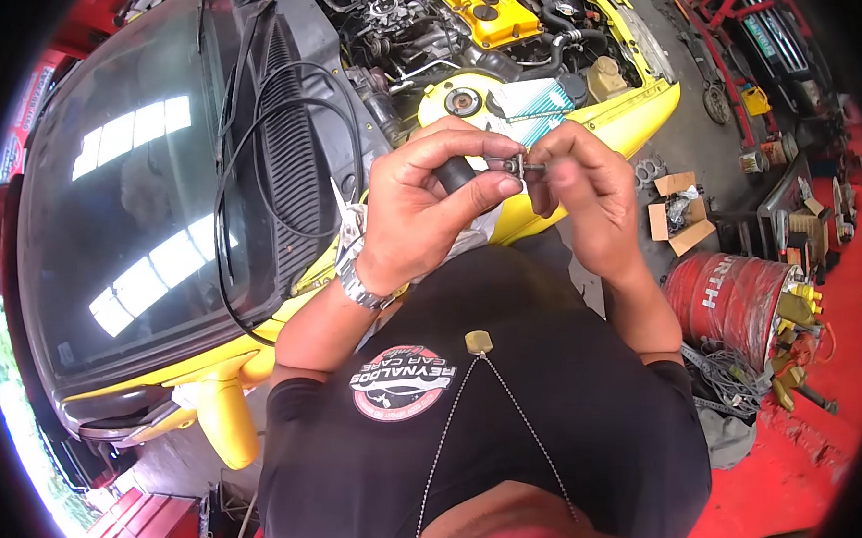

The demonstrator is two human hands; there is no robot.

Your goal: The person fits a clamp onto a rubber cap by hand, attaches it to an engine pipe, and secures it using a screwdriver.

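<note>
Item: fitting (pixel 517 167), small, metal. Place: between the two hands, in front of the chest, at the near edge of the engine bay. Long axis: left to right, its thin stem pointing right at the right fingers, which lie nearest that end.

Left hand (pixel 430 192): narrow; thumb and forefinger pinched at the fitting's left end, a black piece (pixel 453 174) lying between them in line with it.

Right hand (pixel 593 194): narrow, fingertips bent in at the stem; blur there, so whether they grip it or merely touch cannot be told.

Watch (pixel 361 287): metal band, left wrist.

Box (pixel 540 96): teal and white, just beyond the hands, over the engine bay.

Engine cover (pixel 485 12): yellow, farther off.

Fender (pixel 639 124): yellow, far right of the hands.

Cables (pixel 224 197): black, looped over the cowl, left.

Windscreen (pixel 130 227): far left, showing bright reflections.

Carton (pixel 658 221): open, on the floor, right.

Drum (pixel 718 296): red, nearer than the carton.
</note>
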